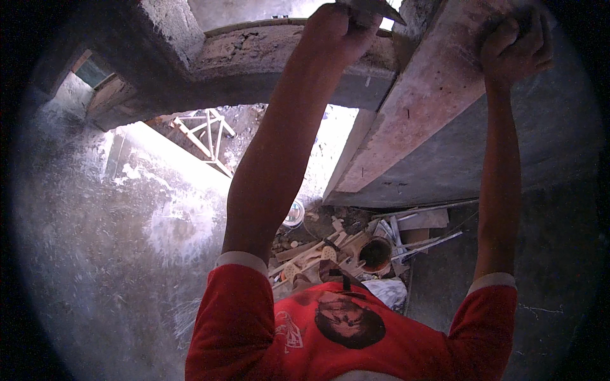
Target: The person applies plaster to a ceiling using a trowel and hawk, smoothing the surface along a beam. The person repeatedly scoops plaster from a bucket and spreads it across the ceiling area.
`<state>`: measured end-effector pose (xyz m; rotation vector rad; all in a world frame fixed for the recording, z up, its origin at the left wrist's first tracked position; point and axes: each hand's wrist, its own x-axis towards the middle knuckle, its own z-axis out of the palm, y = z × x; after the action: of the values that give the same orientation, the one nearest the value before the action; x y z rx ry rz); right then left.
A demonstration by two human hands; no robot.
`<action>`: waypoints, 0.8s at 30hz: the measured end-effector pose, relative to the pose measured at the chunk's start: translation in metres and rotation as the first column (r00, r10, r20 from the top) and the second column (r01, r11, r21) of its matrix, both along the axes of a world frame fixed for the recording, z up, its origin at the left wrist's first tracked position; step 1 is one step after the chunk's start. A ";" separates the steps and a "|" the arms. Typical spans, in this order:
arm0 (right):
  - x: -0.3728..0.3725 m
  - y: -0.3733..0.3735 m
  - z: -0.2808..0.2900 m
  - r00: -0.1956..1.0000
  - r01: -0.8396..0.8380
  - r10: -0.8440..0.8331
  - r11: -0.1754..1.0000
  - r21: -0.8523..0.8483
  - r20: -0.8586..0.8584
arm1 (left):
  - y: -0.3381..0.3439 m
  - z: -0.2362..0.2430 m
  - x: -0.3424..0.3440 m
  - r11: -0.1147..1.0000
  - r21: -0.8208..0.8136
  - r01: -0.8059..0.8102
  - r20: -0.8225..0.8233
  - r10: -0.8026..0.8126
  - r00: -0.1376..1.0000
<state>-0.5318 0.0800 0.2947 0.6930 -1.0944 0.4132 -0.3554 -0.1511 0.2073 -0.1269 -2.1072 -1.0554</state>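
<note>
My left hand (343, 30), raised at the top centre, is closed around a tool with a dark, flat, pointed blade (383, 9) that looks like a trowel. Its handle is hidden in my fist. Below that hand runs a rough concrete beam (254, 54) with a crumbly, uneven face. At the upper right, my right hand (516, 49) is up against a long, pinkish, stained board (419, 111), with its fingers curled. Shadow hides whatever those fingers may hold.
Far below lie wood scraps (311, 254), a round dark bucket (375, 254) and pale strips (406, 244). A white-rimmed pail (294, 214) stands near the bright opening, beyond which is a wooden frame (210, 136). A grey plastered wall (127, 241) rises at left. Nails stick out of the board.
</note>
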 end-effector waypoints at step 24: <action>0.006 -0.014 -0.002 0.996 -0.081 0.080 0.995 -0.050 -0.033 | -0.014 -0.031 -0.059 0.776 -0.542 -0.323 -0.043 0.358 0.933</action>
<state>-0.5262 0.0664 0.2929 0.6973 -1.0256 0.4967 -0.4146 -0.1653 0.1767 0.0208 -2.3218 -0.2269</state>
